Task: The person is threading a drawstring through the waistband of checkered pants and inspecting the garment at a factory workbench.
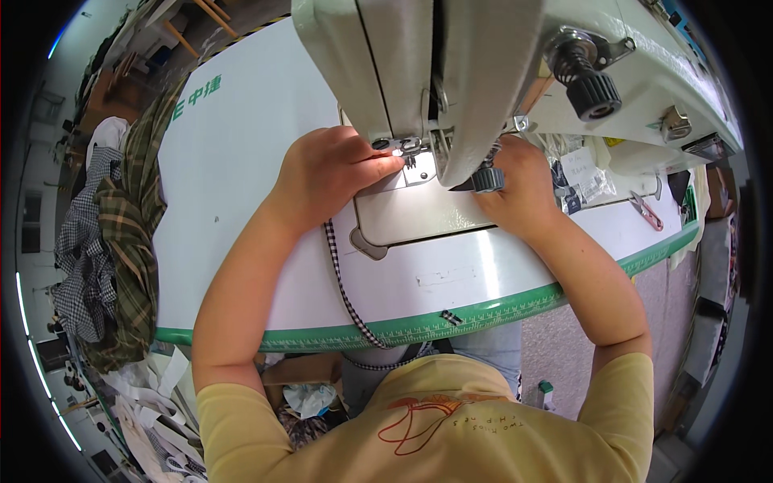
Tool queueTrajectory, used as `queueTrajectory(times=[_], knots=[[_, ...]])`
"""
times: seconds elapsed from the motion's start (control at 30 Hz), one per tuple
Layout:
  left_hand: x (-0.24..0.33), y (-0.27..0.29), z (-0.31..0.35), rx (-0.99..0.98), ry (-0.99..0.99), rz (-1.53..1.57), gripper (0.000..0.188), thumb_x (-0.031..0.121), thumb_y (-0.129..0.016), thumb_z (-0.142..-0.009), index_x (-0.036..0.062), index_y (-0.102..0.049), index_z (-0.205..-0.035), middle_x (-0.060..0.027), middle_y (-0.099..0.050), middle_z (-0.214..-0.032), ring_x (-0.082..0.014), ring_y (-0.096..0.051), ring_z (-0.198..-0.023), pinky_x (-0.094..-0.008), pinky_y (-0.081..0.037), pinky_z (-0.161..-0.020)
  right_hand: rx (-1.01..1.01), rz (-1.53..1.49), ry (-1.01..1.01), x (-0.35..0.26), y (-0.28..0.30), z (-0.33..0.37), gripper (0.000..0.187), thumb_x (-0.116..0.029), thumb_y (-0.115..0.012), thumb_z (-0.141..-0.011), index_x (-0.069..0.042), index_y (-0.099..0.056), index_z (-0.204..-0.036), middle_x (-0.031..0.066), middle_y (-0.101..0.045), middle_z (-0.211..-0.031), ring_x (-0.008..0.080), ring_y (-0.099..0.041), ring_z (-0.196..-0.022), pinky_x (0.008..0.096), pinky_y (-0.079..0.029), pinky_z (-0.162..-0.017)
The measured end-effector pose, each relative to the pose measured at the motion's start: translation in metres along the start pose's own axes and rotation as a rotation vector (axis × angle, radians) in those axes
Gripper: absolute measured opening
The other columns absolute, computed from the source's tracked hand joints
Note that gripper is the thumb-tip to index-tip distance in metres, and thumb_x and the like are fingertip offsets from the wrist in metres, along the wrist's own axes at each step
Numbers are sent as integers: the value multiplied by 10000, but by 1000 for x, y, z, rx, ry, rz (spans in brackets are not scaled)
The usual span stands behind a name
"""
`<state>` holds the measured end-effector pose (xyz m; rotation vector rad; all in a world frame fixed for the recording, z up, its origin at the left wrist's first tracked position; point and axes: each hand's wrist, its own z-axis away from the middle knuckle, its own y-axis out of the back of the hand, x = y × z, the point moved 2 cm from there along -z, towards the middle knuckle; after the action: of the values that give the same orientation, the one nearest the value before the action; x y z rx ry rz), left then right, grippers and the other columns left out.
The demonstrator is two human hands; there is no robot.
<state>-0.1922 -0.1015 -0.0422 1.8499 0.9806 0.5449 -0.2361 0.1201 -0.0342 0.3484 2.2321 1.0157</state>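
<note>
My left hand (328, 171) is closed at the left of the sewing machine's presser foot (411, 148), its fingertips close to the lit needle plate (420, 174). From beneath this hand a narrow black-and-white checked fabric strip (340, 283) runs down over the table's front edge to my lap. The end of the strip inside the fingers is hidden. My right hand (519, 187) reaches behind the sewing machine head (495, 88), at the right of a black knob (488, 179). The machine covers its fingertips, so what they touch does not show.
Brown plaid cloth (133, 266) and checked cloth (80, 274) hang along the table's left side. Thread snips (646, 211) and a clear plastic bag (592, 179) lie at the right. A small checked scrap (452, 318) rests by the green ruler edge (515, 305).
</note>
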Motion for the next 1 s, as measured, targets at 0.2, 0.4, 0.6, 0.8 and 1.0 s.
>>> queueTrajectory(times=[0.2, 0.4, 0.6, 0.8, 1.0], knots=[[3, 4, -3, 18, -22, -58, 231, 123, -615, -695, 235, -682, -886, 78, -552, -736, -117, -548, -733, -262, -496, -590, 22, -29, -13, 0, -3, 0, 151, -75, -595, -642, -95, -643, -784, 59, -589, -647, 265, -578, -637, 366, -454, -565], [0, 4, -2, -7, -1, -5, 228, 116, -597, -702, 217, -678, -889, 71, -578, -754, -120, -576, -765, -269, -505, -605, 7, -52, -55, -1, -3, 0, 149, -55, -585, -623, -80, -625, -764, 68, -581, -637, 275, -570, -632, 373, -451, -564], [0, 3, -3, 17, -18, -27, 231, 117, -595, -701, 216, -677, -893, 64, -579, -767, -121, -579, -772, -261, -510, -615, 2, -25, -78, 0, -2, 1, 159, -52, -591, -619, -80, -625, -772, 61, -591, -653, 275, -575, -655, 375, -455, -571], [1, 5, -3, -33, 15, 14, 245, 118, -596, -703, 220, -680, -909, 60, -583, -782, -122, -583, -784, -258, -510, -631, -46, 180, -174, 2, 3, 1, 149, -97, -622, -661, -73, -624, -808, 76, -610, -709, 272, -586, -699, 372, -465, -593], [3, 7, -4, -44, 46, 40, 233, 120, -595, -721, 213, -680, -917, 59, -589, -795, -126, -587, -789, -263, -512, -644, -8, 391, -106, 8, 1, 1, 225, -253, -670, -731, -42, -619, -788, 130, -603, -764, 306, -566, -774, 398, -441, -688]])
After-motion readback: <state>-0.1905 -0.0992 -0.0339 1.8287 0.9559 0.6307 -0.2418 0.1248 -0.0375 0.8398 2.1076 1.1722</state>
